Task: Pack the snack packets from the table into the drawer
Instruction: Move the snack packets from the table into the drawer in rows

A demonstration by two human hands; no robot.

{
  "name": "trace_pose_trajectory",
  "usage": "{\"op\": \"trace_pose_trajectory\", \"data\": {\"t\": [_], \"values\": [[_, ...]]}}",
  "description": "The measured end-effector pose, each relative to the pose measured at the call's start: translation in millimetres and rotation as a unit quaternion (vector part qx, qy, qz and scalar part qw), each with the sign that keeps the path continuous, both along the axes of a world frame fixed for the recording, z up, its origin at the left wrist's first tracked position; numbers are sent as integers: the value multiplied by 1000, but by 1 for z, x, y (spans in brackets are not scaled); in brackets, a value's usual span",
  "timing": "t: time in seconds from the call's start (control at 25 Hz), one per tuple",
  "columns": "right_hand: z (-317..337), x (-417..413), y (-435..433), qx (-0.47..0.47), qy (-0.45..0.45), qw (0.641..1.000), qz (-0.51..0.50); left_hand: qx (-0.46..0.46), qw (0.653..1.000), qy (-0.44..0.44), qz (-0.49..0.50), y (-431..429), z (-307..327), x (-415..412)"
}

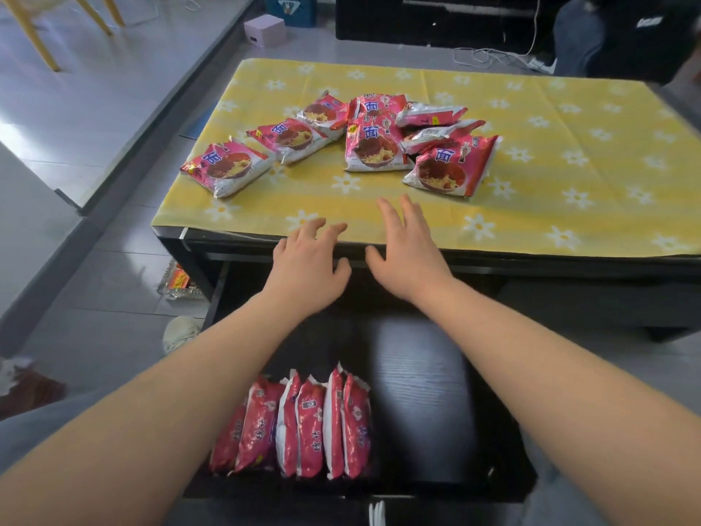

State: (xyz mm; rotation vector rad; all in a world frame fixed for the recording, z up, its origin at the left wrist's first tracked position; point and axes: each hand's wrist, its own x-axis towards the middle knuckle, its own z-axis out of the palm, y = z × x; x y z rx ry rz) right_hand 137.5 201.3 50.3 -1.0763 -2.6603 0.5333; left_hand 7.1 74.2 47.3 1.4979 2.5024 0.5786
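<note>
Both hands, left hand (309,260) and right hand (407,246), I'm seeing hovering at the table (569,184) edge, grip wide and empty, snack packets (373,136) lying scattered ahead, more packets (303,423) standing in the drawer (436,392).

Low black table (197,248), top covered by a yellow cloth (550,146) with white flowers; cloth reaches the near edge. Pink packets (373,148) lie straight on the cloth in a loose row, left of centre to centre, nearer the far edge than the near one. Leftmost packet (225,168) sits alone by the left edge; the others overlap or touch. Right half of the cloth carries nothing else. Both hands hover over the near edge, touching no packet.
</note>
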Motion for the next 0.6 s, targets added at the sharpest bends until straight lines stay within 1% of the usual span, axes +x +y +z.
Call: {"op": "trace_pose_trajectory", "data": {"t": [0.08, 0.16, 0.28, 0.36, 0.48, 0.56, 0.6], "values": [[0, 3, 32, 14, -16, 1000, -17, 21, 999, -17, -18, 24, 5, -1], [-2, 6, 69, 27, -15, 998, -56, 39, 998, -34, -37, 56, 5, -4], [-1, 11, 115, 38, 50, 988, -139, 47, 996, -58, -50, 96, 5, -8], [-4, 15, 141, 15, 111, 978, -177, 42, 995, -75, -53, 125, 5, -10], [-12, 20, 168, -36, 154, 966, -207, 46, 993, -100, -52, 165, 6, -8], [-15, 22, 182, -79, 186, 954, -222, 58, 988, -140, -33, 189, 8, -5], [-16, 22, 188, -101, 192, 953, -214, 65, 981, -182, -20, 201, 9, -3]]}}
